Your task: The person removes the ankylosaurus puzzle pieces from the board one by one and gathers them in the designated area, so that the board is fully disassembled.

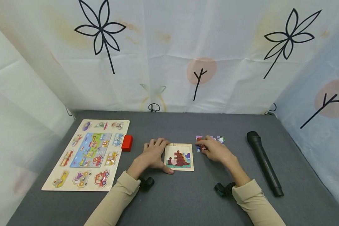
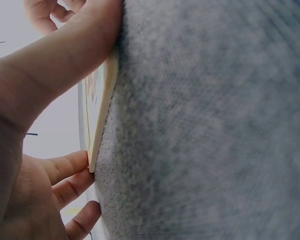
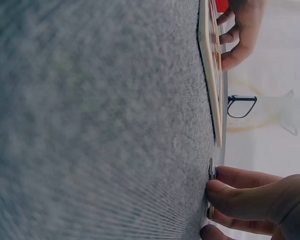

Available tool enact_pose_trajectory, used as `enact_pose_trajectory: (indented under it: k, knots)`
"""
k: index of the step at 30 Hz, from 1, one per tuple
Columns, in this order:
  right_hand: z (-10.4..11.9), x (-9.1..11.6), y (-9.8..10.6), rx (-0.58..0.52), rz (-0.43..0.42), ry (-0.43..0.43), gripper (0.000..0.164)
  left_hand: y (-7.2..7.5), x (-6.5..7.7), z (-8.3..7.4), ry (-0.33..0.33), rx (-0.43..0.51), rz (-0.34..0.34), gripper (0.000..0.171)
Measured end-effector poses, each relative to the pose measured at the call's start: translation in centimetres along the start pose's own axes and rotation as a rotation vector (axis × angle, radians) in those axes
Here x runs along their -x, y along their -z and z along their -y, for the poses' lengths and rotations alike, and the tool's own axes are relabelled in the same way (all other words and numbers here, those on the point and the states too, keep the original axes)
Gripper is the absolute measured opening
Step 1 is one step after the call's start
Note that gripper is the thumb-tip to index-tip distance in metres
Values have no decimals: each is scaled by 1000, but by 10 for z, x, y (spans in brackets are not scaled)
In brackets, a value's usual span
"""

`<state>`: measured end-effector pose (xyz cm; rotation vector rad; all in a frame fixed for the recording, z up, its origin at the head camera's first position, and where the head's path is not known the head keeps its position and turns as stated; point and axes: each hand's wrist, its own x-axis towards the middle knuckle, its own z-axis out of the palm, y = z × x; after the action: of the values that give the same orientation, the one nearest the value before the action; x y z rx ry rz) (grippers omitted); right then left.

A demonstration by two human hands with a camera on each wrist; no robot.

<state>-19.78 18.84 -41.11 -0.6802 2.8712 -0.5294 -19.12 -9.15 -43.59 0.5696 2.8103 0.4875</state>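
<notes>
My left hand [image 1: 153, 157] holds a small wooden jigsaw tray [image 1: 179, 145] by its left side, the thumb at the near corner and the fingers at the far one. Partly filled, the tray shows a reddish-brown animal, with bare pale wood at its upper left. To its right, my right hand [image 1: 214, 150] reaches over several loose jigsaw pieces [image 1: 221, 139], partly covering them. In the right wrist view, the thumb and index finger pinch a thin jigsaw piece [image 3: 212, 167] close to the tabletop. Its picture cannot be made out there.
A large wooden picture board [image 1: 55, 185] with vehicle and toy shapes lies at the left. Against its right edge sits a red block [image 1: 127, 143]. A black microphone [image 1: 265, 163] lies at the right of the grey table [image 1: 186, 201]. White printed curtains [image 1: 169, 47] surround it.
</notes>
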Motion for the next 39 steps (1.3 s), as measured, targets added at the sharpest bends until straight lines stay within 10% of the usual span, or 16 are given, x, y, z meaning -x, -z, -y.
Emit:
enact_pose_trajectory:
  k: [39]
  knots:
    - [9,3,1,-23,-44,-7,38,1,0,0,1,-9,7,116]
